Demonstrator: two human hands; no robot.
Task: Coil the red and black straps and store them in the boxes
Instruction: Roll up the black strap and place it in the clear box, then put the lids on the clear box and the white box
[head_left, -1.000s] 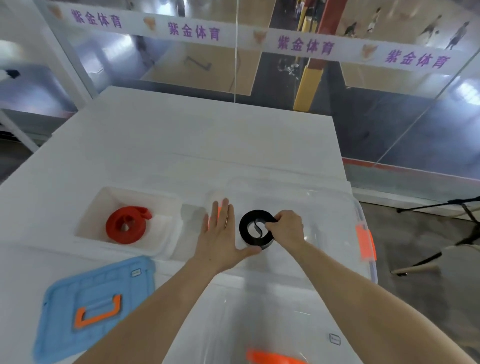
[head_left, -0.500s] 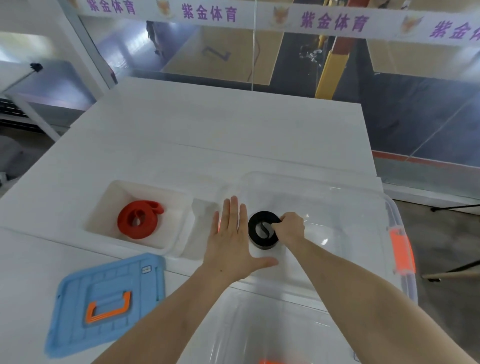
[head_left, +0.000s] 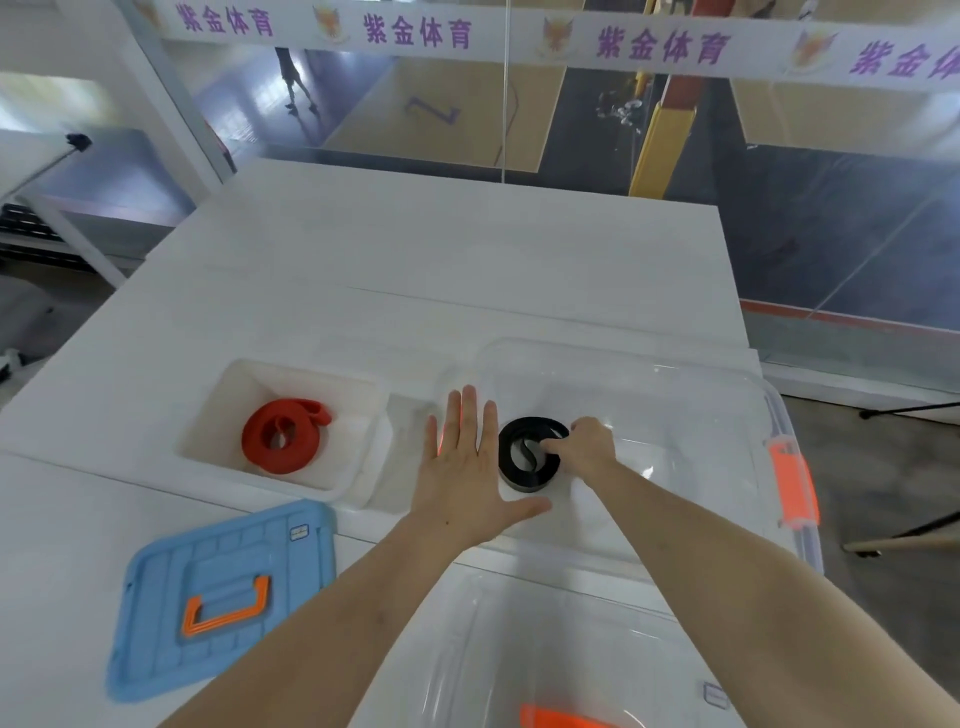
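A coiled black strap (head_left: 519, 467) sits inside a large clear box (head_left: 675, 395) at the right. My right hand (head_left: 584, 447) grips the coil's right side, fingers pressed into its centre. My left hand (head_left: 467, 467) is flat with fingers spread, just left of the coil at the clear box's left wall. The coiled red strap (head_left: 283, 435) lies in a smaller white box (head_left: 358, 395) to the left, with no hand near it.
A blue lid with an orange handle (head_left: 223, 592) lies on the white table (head_left: 415, 260) at the front left. A clear lid with an orange handle (head_left: 561, 675) is below my arms. Orange latch (head_left: 792, 483) on the clear box's right end. Glass wall behind the table.
The view has shifted, with my head moving closer. Both hands stay on and beside the black coil, which has sunk slightly deeper in the clear box.
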